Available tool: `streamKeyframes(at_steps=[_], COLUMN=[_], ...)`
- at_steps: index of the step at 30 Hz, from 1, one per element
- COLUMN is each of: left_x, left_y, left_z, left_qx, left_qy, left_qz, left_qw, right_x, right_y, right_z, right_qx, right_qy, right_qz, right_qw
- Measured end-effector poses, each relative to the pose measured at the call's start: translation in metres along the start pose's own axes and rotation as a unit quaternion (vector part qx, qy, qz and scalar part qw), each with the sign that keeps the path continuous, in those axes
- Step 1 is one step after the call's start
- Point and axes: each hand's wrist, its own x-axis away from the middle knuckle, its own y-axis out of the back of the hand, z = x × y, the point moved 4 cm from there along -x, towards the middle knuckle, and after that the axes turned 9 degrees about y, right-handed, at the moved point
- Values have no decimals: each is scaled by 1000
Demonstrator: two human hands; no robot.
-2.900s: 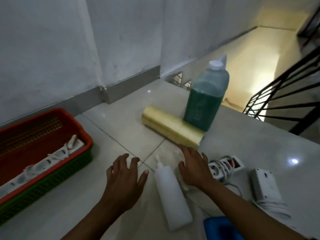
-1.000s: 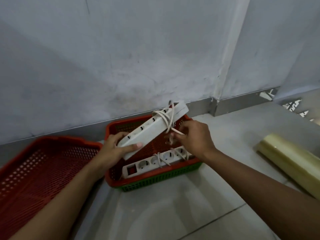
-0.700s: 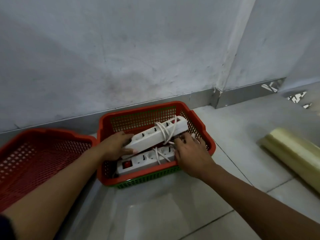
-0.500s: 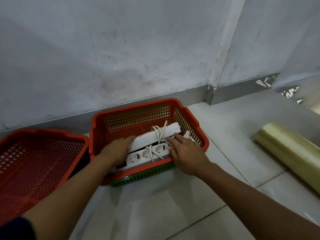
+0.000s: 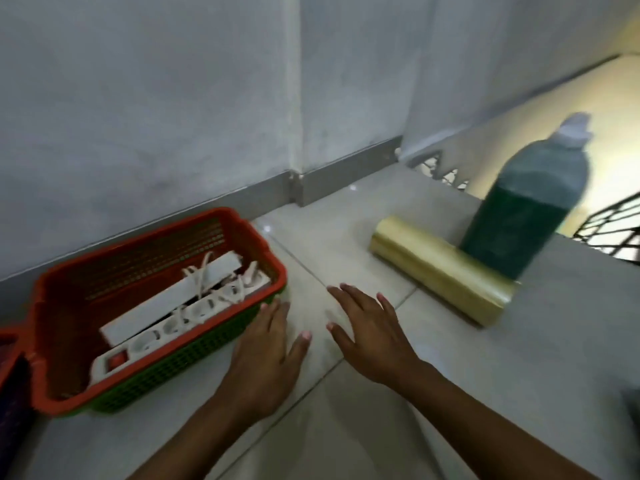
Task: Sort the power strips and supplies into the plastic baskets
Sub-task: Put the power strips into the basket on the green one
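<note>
Both your hands are empty, palms down over the floor beside the basket.

Your left fingers (image 5: 273, 311) are spread and hold nothing, their tips just at the near right corner of the basket (image 5: 194, 368); your right fingers (image 5: 353, 299) are likewise splayed and bare, hovering over the floor (image 5: 346, 237) between basket and roll. Left hand (image 5: 266, 355) and right hand (image 5: 370, 336) sit near each other, apart. In the basket, by the wall, lie two strips: the upper strip (image 5: 173, 299) tilted, cord wound round it, over the lower strip (image 5: 180, 323) along the near wall. Right of your hands the roll (image 5: 440, 273) lies on the floor, touching the upright bottle (image 5: 526, 216) behind it. A second basket (image 5: 7, 344) shows at the left edge.
</note>
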Motion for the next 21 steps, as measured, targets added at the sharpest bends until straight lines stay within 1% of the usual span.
streamKeyframes(at_steps=[3,7,9,12,14,16,18,19,21], left_x=[7,15,21,30,35,40,44,45,46], left_y=[-27,-55,-70,-99,-120,-137,-149,-154,-165], left_z=[-56,-129,-166,-218,-244,-267,-282,-285,-286], left_qx=[-45,-96,-123,-166,-199,-227,-232,-229,-226], left_qy=[-61,-164,-219,-294,-329,-362,-377,-375,-362], left_qz=[71,124,131,135,144,143,148,155,172], left_qw=[995,974,959,931,912,893,885,885,888], right_x=[44,105,137,189,221,252,274,280,286], right_y=[30,65,79,95,97,92,82,78,74], right_z=[-53,-117,-147,-187,-205,-216,-221,-222,-226], right_qx=[-9,-1,6,21,43,44,14,1,0], right_qy=[-89,-192,-259,-370,-467,-567,-628,-639,-639], right_qz=[-45,-109,-133,-160,-121,-62,-20,-11,-7], right_qw=[995,975,957,915,875,820,778,769,769])
